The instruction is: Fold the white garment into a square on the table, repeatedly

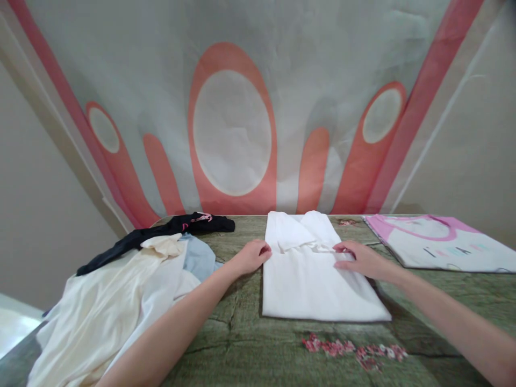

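Observation:
A white shirt (318, 287) lies folded into a long panel on the table, its lower half smooth and its upper half loosely creased. Across its middle runs a rumpled fold edge. My left hand (253, 257) is at the left end of that fold, fingers curled and closed on the cloth's edge. At the right end, my right hand (357, 259) has its thumb and fingers around the fold, pinching the fabric. Both forearms reach in from the bottom of the view.
Cream and white clothes (113, 301) are heaped at the left, with a light blue piece (199, 255) and a black garment (161, 231) behind. A pink and white printed T-shirt (447, 242) lies flat at the right. The wood-patterned tabletop (242, 349) meets a printed backdrop (234, 204).

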The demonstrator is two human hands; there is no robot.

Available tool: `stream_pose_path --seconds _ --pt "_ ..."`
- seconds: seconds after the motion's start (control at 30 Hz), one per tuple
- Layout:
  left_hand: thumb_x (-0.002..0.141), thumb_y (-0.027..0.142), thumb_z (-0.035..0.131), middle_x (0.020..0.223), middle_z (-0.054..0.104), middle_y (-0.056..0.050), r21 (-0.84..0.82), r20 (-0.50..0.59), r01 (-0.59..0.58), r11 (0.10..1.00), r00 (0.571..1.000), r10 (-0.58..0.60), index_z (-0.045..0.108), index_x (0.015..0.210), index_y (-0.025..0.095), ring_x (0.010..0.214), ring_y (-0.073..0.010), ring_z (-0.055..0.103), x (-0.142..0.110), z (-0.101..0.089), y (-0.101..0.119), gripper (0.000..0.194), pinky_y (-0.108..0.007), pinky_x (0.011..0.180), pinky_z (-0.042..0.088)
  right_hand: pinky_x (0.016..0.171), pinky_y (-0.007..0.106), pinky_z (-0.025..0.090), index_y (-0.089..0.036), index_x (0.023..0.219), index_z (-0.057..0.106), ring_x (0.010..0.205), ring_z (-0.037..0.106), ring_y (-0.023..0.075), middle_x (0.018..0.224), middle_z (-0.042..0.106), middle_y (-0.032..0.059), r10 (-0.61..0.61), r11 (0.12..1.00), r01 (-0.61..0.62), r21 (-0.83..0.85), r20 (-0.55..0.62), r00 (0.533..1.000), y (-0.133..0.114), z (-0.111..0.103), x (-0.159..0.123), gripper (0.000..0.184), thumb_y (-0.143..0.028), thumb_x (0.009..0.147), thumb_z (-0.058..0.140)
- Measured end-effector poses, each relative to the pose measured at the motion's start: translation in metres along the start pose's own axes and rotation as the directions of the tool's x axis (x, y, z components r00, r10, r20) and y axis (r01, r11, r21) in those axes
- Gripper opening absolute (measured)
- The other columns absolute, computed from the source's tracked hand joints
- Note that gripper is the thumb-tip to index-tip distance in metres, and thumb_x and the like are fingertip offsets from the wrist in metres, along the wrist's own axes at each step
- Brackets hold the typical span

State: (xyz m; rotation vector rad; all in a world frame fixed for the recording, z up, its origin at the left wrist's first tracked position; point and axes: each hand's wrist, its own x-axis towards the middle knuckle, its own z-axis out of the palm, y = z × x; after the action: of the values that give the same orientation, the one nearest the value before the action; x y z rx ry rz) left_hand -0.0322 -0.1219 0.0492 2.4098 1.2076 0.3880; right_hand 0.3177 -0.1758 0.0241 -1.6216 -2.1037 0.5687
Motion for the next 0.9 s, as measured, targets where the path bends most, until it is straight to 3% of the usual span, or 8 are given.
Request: stream_pose_path --seconds 0.13,0.2,0.33,0.47,0.63,0.73,0.83,0.9 --pt "0.067 0.040 0.063 0.078 0.061 -0.001 -0.043 0.045 0.079 0.996 0.996 -0.077 0.058 0.098 0.013 0.069 -0.0153 0.056 0.000 -0.003 -0.002 0.041 -0.023 0.061 0.041 0.078 0.034 0.044 -0.017 0.096 0.061 0.084 0.058 0.0237 0.095 0.065 0.0080 0.001 1.000 0.001 -0.025 0.052 0.999 -0.005 -0.006 0.004 0.044 -0.045 0.063 0.065" --pt "0.061 0.040 0.068 0.070 0.058 0.001 -0.060 0.081 0.094 0.994 0.993 -0.089 0.060 0.090 0.013 0.062 -0.0139 0.053 0.002 -0.004 -0.001 0.041 -0.021 0.055 0.038 0.073 0.033 0.045 -0.016 0.092 0.060 0.079 0.058 0.0226 0.088 0.065 0.0076 0.019 0.999 -0.015 -0.040 0.091 0.996 -0.008 -0.009 0.005 0.042 -0.046 0.063 0.064" --pt "0.065 0.035 0.062 0.059 0.050 0.004 -0.102 0.135 0.071 0.992 0.989 -0.057 0.060 0.071 0.013 0.056 -0.0113 0.047 0.003 -0.006 0.005 0.023 -0.020 0.051 0.033 0.072 0.032 0.045 -0.016 0.093 0.060 0.080 0.059 0.0232 0.088 0.066 0.0074 0.016 1.000 -0.020 0.020 0.173 0.985 -0.013 -0.014 0.001 0.040 -0.044 0.065 0.063" --pt "0.074 0.035 0.055 0.072 0.054 0.002 -0.179 0.126 0.015 0.984 0.992 0.008 0.058 0.084 0.013 0.065 -0.0118 0.050 -0.006 -0.014 0.021 0.024 -0.020 0.058 0.036 0.072 0.032 0.046 -0.018 0.090 0.061 0.082 0.059 0.0243 0.088 0.066 0.0046 0.013 0.983 -0.056 0.173 0.241 0.970 -0.030 -0.025 -0.017 0.034 -0.045 0.069 0.060" --pt "0.080 0.037 0.053 0.078 0.055 0.000 -0.473 0.159 -0.063 0.879 0.975 0.155 0.054 0.089 0.013 0.068 -0.0106 0.050 -0.043 -0.038 0.061 0.025 -0.020 0.061 0.040 0.064 0.026 0.045 -0.017 0.091 0.059 0.079 0.058 0.0213 0.086 0.063 0.0035 -0.003 0.897 -0.136 0.421 0.312 0.950 -0.060 -0.055 -0.066 0.035 -0.046 0.071 0.061" --pt "0.079 0.031 0.057 0.079 0.058 0.000 -0.540 0.238 -0.028 0.841 0.954 0.184 0.055 0.095 0.014 0.067 -0.0099 0.051 -0.077 -0.054 0.087 0.023 -0.019 0.060 0.040 0.056 0.023 0.040 -0.019 0.083 0.056 0.069 0.055 0.0165 0.076 0.059 0.0001 -0.061 0.917 -0.102 0.385 0.388 0.919 -0.074 -0.068 -0.103 0.023 -0.037 0.070 0.063" --pt "0.079 0.022 0.056 0.088 0.063 -0.003 -0.570 0.362 0.018 0.822 0.903 0.232 0.060 0.098 0.016 0.075 -0.0120 0.056 -0.110 -0.061 0.105 0.021 -0.021 0.065 0.043 0.057 0.023 0.040 -0.021 0.076 0.054 0.067 0.053 0.0154 0.072 0.057 -0.0015 -0.080 0.957 -0.068 0.283 0.479 0.874 -0.088 -0.070 -0.137 0.009 -0.018 0.069 0.059" --pt "0.079 0.019 0.056 0.094 0.065 -0.003 -0.573 0.398 0.012 0.819 0.878 0.265 0.062 0.097 0.017 0.082 -0.0138 0.059 -0.128 -0.056 0.112 0.020 -0.022 0.071 0.045 0.065 0.025 0.043 -0.023 0.078 0.057 0.074 0.056 0.0171 0.078 0.060 -0.0012 -0.072 0.970 -0.064 0.234 0.529 0.845 -0.098 -0.067 -0.157 0.018 -0.010 0.067 0.052"
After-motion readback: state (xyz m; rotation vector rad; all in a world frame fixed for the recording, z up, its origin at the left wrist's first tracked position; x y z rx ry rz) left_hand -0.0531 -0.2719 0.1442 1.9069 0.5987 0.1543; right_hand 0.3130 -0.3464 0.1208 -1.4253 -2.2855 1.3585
